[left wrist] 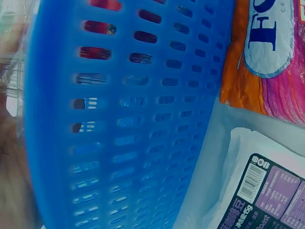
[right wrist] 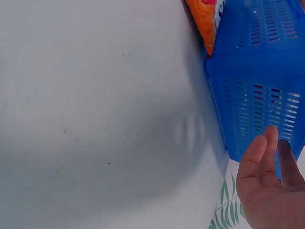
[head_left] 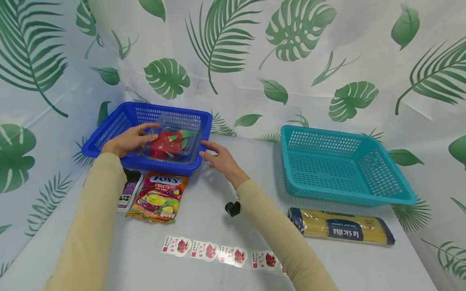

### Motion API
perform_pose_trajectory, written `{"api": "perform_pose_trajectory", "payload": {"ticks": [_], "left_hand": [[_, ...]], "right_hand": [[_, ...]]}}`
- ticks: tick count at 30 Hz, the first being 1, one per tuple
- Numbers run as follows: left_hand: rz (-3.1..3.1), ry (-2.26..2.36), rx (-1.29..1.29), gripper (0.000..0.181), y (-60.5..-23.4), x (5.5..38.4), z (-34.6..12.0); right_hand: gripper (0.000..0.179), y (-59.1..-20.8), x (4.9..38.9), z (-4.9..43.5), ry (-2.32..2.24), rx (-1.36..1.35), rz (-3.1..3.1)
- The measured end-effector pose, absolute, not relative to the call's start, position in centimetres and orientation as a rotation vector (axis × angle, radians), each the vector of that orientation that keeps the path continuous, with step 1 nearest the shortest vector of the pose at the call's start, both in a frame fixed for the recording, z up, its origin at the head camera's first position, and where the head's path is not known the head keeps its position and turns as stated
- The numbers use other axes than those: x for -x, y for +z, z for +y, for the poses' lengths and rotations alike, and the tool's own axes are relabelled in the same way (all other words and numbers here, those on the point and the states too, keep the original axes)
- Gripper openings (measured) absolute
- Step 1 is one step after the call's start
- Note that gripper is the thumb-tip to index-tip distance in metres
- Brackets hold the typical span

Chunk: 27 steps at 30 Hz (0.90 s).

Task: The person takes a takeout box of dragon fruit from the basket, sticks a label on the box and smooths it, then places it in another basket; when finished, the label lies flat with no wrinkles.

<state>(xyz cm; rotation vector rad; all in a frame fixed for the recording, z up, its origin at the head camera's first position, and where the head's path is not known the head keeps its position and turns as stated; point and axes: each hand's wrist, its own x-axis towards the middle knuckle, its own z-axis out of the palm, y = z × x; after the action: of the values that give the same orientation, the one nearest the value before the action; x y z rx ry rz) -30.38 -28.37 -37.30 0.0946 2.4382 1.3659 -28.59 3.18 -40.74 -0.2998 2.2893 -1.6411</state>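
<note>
A clear plastic box point(head_left: 185, 121) with red and green dragon fruit point(head_left: 167, 144) inside lies in the blue basket point(head_left: 105, 131), towards its right end. My left hand point(head_left: 129, 139) reaches over the basket's front left, its extended fingertips at the box's left side. In the left wrist view the basket's slotted wall point(left wrist: 119, 114) hides much of that hand. At the basket's right rim is my right hand point(head_left: 222, 159), fingers parted and holding nothing. The right wrist view shows its fingertips point(right wrist: 271, 133) beside the basket's end wall.
In front of the blue basket lie an orange candy bag point(head_left: 156, 198) and a white-and-purple packet point(head_left: 129, 192). A strip of fruit stickers point(head_left: 209, 251) lies nearer me. To the right are a teal basket point(head_left: 327, 192) and a spaghetti pack point(head_left: 342, 226). A small black object point(head_left: 232, 208) sits by my right forearm.
</note>
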Motion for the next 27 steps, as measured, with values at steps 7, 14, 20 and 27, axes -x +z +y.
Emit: {"api": "perform_pose_trajectory", "payload": {"ticks": [7, 14, 20, 27], "left_hand": [[2.494, 1.368, -0.131, 0.064, -36.9, 30.6, -28.4], [2.561, 1.378, -0.183, 0.060, -35.8, 30.9, -28.4], [2.591, 1.365, -0.213, 0.062, -34.7, 30.6, -28.4], [2.616, 1.404, -0.243, 0.062, -33.6, 30.7, -28.1]], "right_hand": [[0.048, -40.8, 28.5, 3.2, -1.640, 0.308, 2.287], [0.048, -40.8, 28.5, 3.2, -1.643, 0.320, 2.285], [0.048, -41.0, 28.3, 3.4, -1.671, 0.333, 2.270], [0.048, -40.1, 28.4, 4.0, -1.775, 0.311, 2.287]]}}
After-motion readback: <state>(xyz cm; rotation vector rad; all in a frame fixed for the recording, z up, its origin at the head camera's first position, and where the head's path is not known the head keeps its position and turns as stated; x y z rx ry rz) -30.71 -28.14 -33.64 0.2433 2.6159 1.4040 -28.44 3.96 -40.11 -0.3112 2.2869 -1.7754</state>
